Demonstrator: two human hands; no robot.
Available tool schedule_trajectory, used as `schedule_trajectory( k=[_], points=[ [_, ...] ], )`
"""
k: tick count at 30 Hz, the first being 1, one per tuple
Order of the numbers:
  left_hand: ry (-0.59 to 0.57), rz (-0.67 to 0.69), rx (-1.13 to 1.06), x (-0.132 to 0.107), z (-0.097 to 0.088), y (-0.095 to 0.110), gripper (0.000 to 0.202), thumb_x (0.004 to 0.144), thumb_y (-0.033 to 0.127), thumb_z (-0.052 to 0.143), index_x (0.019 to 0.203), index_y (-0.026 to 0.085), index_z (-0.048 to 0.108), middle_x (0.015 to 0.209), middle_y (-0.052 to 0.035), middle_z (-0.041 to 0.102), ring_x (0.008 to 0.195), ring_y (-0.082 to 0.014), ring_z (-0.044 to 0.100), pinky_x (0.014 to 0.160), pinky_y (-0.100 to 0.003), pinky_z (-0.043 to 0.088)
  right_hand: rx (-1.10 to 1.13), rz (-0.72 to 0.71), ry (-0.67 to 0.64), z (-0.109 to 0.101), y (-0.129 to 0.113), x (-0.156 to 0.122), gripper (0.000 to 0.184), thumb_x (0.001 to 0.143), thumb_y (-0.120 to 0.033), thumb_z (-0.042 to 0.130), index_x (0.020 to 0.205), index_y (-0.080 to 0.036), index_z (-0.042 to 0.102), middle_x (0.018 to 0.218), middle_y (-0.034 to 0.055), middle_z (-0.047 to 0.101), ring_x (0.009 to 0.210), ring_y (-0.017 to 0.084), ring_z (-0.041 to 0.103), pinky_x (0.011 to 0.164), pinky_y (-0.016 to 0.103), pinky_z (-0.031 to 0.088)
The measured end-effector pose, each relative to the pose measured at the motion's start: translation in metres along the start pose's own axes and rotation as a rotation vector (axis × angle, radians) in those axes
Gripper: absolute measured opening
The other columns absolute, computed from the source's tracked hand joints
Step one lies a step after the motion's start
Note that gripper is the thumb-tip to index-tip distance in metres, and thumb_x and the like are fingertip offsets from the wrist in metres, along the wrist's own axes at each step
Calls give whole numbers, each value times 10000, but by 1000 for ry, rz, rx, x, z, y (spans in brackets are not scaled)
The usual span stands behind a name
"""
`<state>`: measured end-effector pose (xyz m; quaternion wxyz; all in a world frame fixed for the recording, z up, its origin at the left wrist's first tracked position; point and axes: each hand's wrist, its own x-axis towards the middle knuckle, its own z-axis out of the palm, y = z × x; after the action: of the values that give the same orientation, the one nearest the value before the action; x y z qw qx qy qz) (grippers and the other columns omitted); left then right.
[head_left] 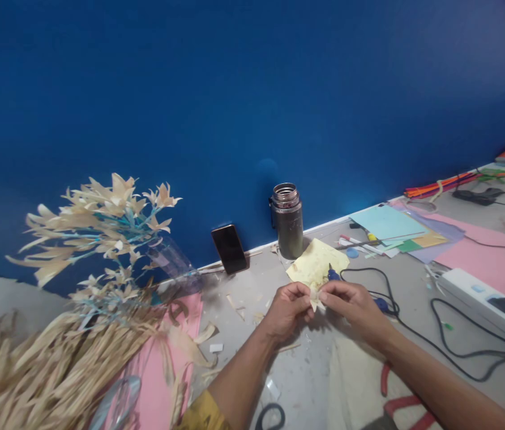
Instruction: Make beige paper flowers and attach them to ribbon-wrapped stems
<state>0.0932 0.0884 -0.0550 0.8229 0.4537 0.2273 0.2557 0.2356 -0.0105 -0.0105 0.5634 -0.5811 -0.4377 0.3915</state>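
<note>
Between the fingertips of both hands is a small pale husk flower (316, 300), its pointed petals hanging below the fingers. My left hand (292, 303) pinches it from the left, and my right hand (346, 301) pinches it from the right. Fingers cover most of the piece. Just behind the hands, a yellow paper sheet (313, 263) lies on the grey surface. A blue corded tool (333, 275) with a dark tip, which looks like a glue gun, rests at that sheet's edge, partly hidden by my right hand.
Left are a vase of husk flowers (118, 206) and a heap of dried husk strips (55, 370). A phone (230, 249) and open flask (289, 227) stand by the blue wall. Right are coloured papers (389, 222), a power strip (471, 289) and cords. Red-handled pliers (402, 403) lie in front.
</note>
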Motion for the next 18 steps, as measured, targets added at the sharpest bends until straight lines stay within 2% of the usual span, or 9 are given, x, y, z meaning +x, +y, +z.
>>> schedule_trajectory(
  k=[6,13,18],
  points=[
    [-25,-14,-13,-1,1,0,368,652,381,875,746,128,625,553,-10,622,451,-82,533,481,-190,398,49,39,-21,1,-1,-1,302,784,-472,671,709,-182,712,626,15,629,589,159,516,552,280,399],
    [-11,-31,-50,-3,7,0,347,659,338,870,754,131,609,535,0,608,454,-83,532,489,-188,399,-28,-9,5,1,-3,0,298,800,-445,651,660,-186,697,624,22,645,622,177,542,605,300,432],
    [-23,-51,-155,-4,10,-3,353,668,315,869,794,150,584,547,10,614,445,-84,524,470,-181,381,19,-2,-64,2,-3,0,306,835,-440,636,676,-187,705,633,45,693,605,188,591,593,299,458]
  ],
)
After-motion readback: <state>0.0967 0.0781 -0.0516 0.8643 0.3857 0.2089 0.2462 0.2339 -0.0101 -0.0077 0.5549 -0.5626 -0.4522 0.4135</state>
